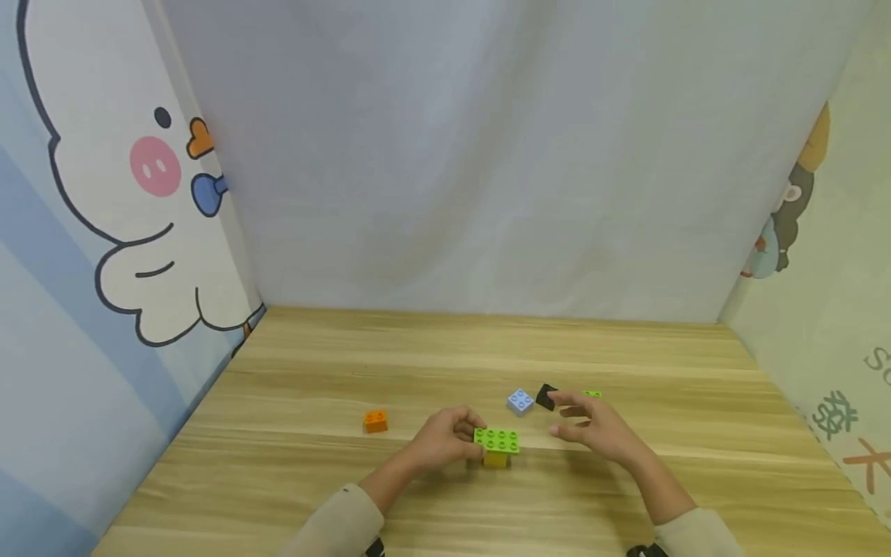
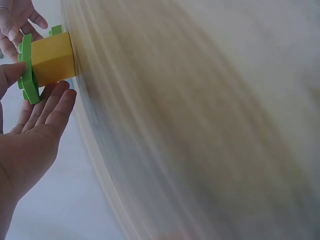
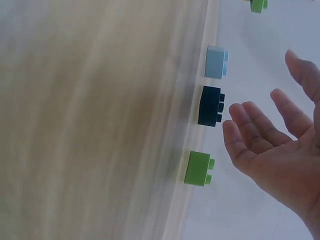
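My left hand (image 1: 445, 439) holds a light green flat building block (image 1: 503, 439) at its left end, thumb at the front corner and fingers at the back. Under that block sits a yellow block (image 2: 52, 59), standing on the table. To the right, my right hand (image 1: 602, 429) hovers with spread, slightly bent fingers and nothing in them. Just beyond its fingertips lies a black block (image 1: 546, 396). A light blue block (image 1: 520, 401) is left of the black one, and a small green block (image 3: 198, 168) is on its other side, partly hidden by the hand in the head view.
An orange block (image 1: 375, 421) lies to the left of my left hand on the wood-grain table (image 1: 313, 363). A pale grey curtain (image 1: 445, 170) closes off the back, with printed panels at both sides.
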`<control>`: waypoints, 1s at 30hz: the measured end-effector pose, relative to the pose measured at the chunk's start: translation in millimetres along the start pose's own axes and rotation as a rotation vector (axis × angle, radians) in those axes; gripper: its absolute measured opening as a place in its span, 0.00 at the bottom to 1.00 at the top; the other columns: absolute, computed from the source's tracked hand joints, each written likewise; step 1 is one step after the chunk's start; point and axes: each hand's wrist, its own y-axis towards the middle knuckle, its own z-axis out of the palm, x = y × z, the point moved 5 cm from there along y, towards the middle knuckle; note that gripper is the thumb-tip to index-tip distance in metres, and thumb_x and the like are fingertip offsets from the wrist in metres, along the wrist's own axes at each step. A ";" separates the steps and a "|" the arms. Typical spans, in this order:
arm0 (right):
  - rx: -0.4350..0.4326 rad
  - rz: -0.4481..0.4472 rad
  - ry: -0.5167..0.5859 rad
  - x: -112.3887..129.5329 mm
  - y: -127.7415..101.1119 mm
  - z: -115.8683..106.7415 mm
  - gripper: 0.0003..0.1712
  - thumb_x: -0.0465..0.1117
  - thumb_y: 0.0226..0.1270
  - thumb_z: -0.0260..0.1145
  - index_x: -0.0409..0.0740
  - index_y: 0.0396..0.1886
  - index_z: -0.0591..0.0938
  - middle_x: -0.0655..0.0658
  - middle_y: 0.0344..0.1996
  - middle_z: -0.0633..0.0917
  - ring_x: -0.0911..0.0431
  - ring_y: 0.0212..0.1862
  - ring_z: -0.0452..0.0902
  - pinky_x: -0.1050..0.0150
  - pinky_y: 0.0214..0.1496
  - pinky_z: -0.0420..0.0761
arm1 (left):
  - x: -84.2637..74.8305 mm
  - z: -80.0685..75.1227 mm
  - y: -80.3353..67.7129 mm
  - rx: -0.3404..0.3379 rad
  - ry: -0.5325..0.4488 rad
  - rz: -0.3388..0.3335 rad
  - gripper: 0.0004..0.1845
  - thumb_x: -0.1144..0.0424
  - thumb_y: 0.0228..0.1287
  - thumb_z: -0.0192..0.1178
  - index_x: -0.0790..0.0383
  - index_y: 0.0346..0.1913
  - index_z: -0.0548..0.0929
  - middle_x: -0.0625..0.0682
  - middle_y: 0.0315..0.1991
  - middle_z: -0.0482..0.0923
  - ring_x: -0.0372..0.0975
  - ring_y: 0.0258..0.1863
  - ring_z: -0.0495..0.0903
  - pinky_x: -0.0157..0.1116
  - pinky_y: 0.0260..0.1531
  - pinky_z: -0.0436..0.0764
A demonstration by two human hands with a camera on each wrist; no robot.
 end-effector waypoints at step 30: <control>-0.126 0.007 -0.119 -28.7 -3.0 -45.8 0.35 0.37 0.70 0.70 0.25 0.70 0.70 0.22 0.63 0.76 0.28 0.61 0.75 0.41 0.55 0.83 | 0.9 -0.7 0.8 0.038 -0.021 0.005 0.17 0.75 0.58 0.69 0.70 0.50 0.81 0.59 0.45 0.87 0.46 0.47 0.86 0.42 0.51 0.85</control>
